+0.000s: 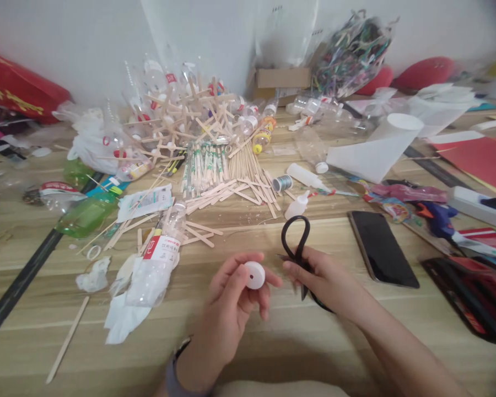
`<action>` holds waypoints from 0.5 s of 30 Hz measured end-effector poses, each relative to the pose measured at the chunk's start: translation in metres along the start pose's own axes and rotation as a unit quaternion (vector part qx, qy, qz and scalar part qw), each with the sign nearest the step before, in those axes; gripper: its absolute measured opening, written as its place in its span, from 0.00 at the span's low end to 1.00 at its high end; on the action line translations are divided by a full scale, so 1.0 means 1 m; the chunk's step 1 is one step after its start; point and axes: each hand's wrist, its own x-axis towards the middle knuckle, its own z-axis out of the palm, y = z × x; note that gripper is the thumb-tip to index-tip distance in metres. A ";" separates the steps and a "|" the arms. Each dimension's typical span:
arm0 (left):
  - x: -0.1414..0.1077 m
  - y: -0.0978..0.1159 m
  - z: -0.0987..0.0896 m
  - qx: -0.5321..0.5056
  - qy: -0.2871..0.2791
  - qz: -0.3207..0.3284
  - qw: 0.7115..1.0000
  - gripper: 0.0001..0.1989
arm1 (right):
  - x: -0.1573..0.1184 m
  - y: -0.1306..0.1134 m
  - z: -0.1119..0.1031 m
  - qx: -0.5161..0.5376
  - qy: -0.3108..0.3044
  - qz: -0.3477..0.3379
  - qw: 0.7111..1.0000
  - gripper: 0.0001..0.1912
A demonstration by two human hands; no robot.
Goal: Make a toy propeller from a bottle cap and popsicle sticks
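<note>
Between the thumb and fingers of my left hand (235,300) is a white bottle cap (255,275) with a small dark hole near its middle. My right hand (322,278) grips a pair of black-handled scissors (296,237); one handle loop rises above the fingers and the other is partly hidden beneath the hand. A short bit of blade points toward the cap, and the two do not touch. Beyond the hands lie a white squeeze bottle (297,205) and a spool of wire or thread (281,183). A phone (382,248) rests to the right of my right hand.
A labelled plastic bottle (161,253) lies at left over white tissue (126,320). Craft sticks (231,193) and joined stick crosses (182,118) pile up at the back. Rightward are a blue glue gun (436,218), a white paper cone (374,149) and red paper (475,160).
</note>
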 end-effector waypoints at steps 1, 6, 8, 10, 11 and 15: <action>-0.001 -0.001 0.000 0.007 -0.004 0.003 1.000 0.13 | 0.002 0.004 0.000 -0.014 -0.001 -0.004 1.000 0.14; -0.006 -0.002 -0.001 0.077 -0.023 0.014 0.997 0.12 | 0.009 0.018 0.003 -0.058 0.033 -0.016 0.998 0.11; -0.008 -0.001 -0.001 0.102 -0.020 0.017 0.994 0.13 | 0.010 0.023 0.004 -0.070 0.038 -0.021 0.997 0.09; -0.010 0.001 0.000 0.111 -0.005 0.024 0.993 0.14 | 0.011 0.026 0.005 -0.079 0.040 -0.028 0.996 0.07; -0.010 0.001 0.001 0.113 0.005 0.027 0.993 0.15 | 0.010 0.027 0.006 -0.086 0.044 -0.031 0.995 0.07; -0.010 0.002 -0.001 0.140 -0.002 0.007 0.990 0.14 | 0.003 0.025 0.007 -0.137 0.089 -0.041 0.986 0.10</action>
